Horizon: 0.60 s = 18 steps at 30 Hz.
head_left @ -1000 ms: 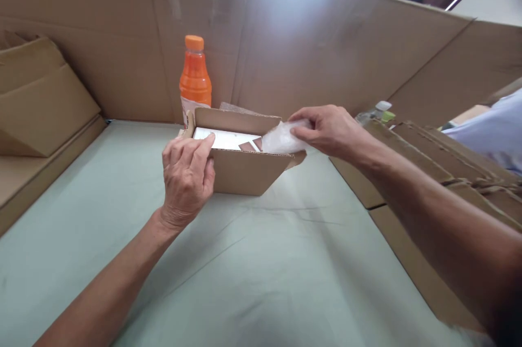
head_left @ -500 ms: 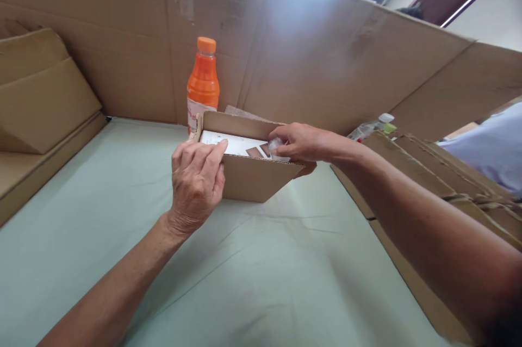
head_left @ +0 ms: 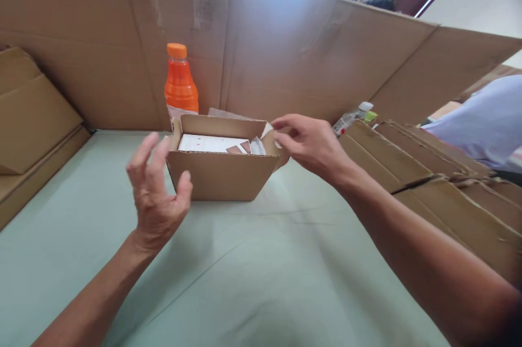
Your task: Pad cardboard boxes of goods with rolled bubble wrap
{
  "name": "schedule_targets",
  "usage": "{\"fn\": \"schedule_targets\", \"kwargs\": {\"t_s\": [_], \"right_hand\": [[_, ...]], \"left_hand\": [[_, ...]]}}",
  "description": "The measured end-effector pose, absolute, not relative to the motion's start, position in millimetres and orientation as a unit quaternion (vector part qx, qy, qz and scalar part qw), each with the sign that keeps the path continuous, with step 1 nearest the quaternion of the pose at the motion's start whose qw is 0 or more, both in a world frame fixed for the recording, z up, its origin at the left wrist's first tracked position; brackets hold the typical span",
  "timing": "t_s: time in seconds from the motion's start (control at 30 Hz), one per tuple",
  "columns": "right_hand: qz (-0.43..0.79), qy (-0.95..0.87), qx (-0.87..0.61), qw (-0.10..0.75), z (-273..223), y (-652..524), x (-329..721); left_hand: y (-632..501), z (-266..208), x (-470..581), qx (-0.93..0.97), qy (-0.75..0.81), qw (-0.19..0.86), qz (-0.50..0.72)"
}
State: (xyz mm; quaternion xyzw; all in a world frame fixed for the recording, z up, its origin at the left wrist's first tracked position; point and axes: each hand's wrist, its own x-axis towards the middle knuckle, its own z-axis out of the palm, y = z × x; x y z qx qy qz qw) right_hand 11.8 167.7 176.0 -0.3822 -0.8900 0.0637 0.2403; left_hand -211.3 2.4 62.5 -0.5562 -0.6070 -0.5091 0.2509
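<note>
An open cardboard box (head_left: 222,179) stands on the pale green cloth. Inside lie a flat white box (head_left: 204,143) with brown shapes on it and, at its right end, some clear plastic wrap (head_left: 258,146). My left hand (head_left: 159,194) is raised just left of the cardboard box, fingers spread and holding nothing. At the box's right end, my right hand (head_left: 316,146) has its thumb and fingers closed around the end flap (head_left: 271,143). A small white patch shows by these fingertips; what it is I cannot make out.
Behind the box stands an orange bottle (head_left: 181,86), near a tall cardboard wall (head_left: 285,59). More cardboard boxes are at left (head_left: 36,118) and right (head_left: 444,211). A clear bottle (head_left: 353,117) lies at the back right. A person's pale sleeve (head_left: 477,121) shows at far right.
My left hand has let go of the box's near left edge and opened out to the left. My right hand has moved from the plastic wrap inside to the right end flap. The view has shifted.
</note>
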Motion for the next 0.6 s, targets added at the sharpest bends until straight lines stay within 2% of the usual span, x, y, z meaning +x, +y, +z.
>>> {"fn": "schedule_targets", "kwargs": {"t_s": [0.07, 0.13, 0.3, 0.43, 0.6], "right_hand": [[0.078, -0.850, -0.404, 0.328, 163.2, 153.0, 41.8], [0.122, -0.826, -0.422, 0.355, 138.4, 140.8, 61.2], [0.307, -0.810, -0.402, 0.296, 67.4, 131.5, 36.1], [0.352, -0.787, -0.405, 0.303, 50.5, 134.6, 17.7], [0.313, -0.748, -0.467, 0.352, 45.9, 108.2, 80.7]], "left_hand": [[-8.0, 52.6, -220.2, -0.519, -0.641, 0.185, -0.534], [-15.5, 36.7, -229.1, -0.475, -0.675, 0.081, -0.559], [-8.1, 3.3, -232.4, -0.387, -0.662, -0.166, -0.620], [8.1, 7.6, -203.6, -0.361, -0.632, -0.230, -0.646], [-22.0, 13.0, -144.6, -0.387, -0.639, -0.276, -0.605]]}}
